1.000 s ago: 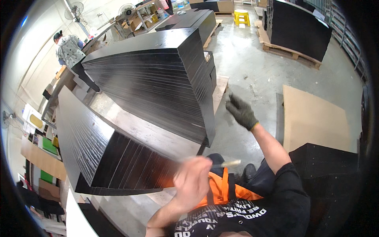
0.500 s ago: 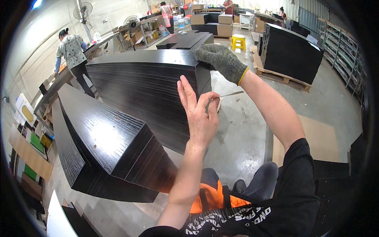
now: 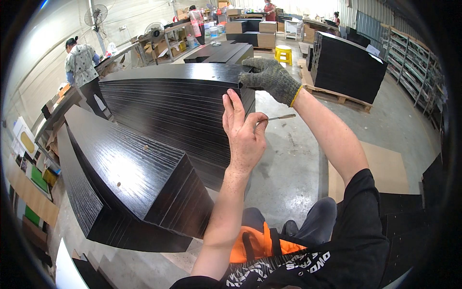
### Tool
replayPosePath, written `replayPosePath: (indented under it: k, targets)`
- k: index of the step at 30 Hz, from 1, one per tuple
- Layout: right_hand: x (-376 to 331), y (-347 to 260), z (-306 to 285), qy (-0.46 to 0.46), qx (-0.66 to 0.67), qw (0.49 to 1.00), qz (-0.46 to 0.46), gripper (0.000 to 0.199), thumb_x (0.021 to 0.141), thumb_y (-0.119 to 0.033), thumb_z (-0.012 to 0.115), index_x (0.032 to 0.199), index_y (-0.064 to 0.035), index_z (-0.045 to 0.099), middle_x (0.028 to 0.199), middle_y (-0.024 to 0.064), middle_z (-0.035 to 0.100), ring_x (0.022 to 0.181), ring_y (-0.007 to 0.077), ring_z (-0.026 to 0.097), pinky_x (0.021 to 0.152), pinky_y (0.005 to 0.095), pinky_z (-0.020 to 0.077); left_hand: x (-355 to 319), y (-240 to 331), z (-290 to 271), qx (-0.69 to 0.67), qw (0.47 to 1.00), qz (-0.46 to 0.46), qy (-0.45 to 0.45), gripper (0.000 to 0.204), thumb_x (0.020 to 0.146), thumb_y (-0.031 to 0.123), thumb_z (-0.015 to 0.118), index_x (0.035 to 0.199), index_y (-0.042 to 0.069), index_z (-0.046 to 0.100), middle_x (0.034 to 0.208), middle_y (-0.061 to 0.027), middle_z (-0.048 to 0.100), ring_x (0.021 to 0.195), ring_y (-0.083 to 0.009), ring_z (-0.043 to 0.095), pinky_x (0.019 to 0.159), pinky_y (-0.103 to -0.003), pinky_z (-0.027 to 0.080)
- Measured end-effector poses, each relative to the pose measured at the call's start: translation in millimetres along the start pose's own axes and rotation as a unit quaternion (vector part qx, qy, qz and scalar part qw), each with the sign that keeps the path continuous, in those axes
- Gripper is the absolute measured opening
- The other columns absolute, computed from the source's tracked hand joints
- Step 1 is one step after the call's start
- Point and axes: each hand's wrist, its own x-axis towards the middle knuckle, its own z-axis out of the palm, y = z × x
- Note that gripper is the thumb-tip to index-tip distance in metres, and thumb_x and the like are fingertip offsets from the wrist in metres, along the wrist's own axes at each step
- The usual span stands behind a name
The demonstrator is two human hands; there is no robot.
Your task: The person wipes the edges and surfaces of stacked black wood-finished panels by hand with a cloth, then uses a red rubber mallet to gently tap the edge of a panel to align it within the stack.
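A tall stack of long black boards [image 3: 163, 103] stands before me, its near corner at my hands. My right hand [image 3: 274, 79], in a dark grey knitted glove with a yellow cuff, is closed round the end of the top board [image 3: 192, 71]. Bare, my left hand [image 3: 244, 137] pinches a slim tool [image 3: 281, 117] with a flattened tip between thumb and index finger; its exact kind is unclear. The other fingers of that hand point up, their tips at the stack's edge just below the top board.
Closer on the left is another black board stack [image 3: 130, 168], with a gap between its boards. Behind stand a yellow stool [image 3: 283, 55] and a black stack on a pallet [image 3: 346, 70]. A co-worker [image 3: 84, 72] stands at a bench on the left. Shelving [image 3: 409, 62] lines the right.
My right hand's fingers have shifted at the board's end, thumb side now lower and apart from the upper finger. My left fingertips have come up to the stack's edge. The whole view shifted slightly.
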Motion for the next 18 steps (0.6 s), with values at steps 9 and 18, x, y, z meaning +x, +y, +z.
replayPosePath:
  k: [9,18]
  targets:
    - [-1,-37,7,-0.052,-0.04,0.997,0.043,0.071,0.08,-0.047,0.077,0.127,0.0034,0.058,0.113,0.0138,0.065,0.105,0.0206,0.063,0.09,0.0329,0.0531,-1,0,-1,-0.034,0.999,0.006,0.019,0.007,0.082,0.004,0.072,0.088,0.008,0.071,0.159,-0.0276,0.016,0.147,-0.0459,0.016,0.114,-0.054,0.024]
    - [11,-57,17,-0.081,-0.322,0.943,-0.014,0.078,0.069,-0.062,0.079,0.108,0.004,0.067,0.103,0.0174,0.065,0.097,0.026,0.063,0.086,0.035,0.0513,-3,-3,-1,-0.018,1.0,0.017,0.013,0.01,0.081,0.004,0.075,0.089,0.009,0.072,0.161,-0.0253,0.01,0.149,-0.0437,0.012,0.115,-0.051,0.024]
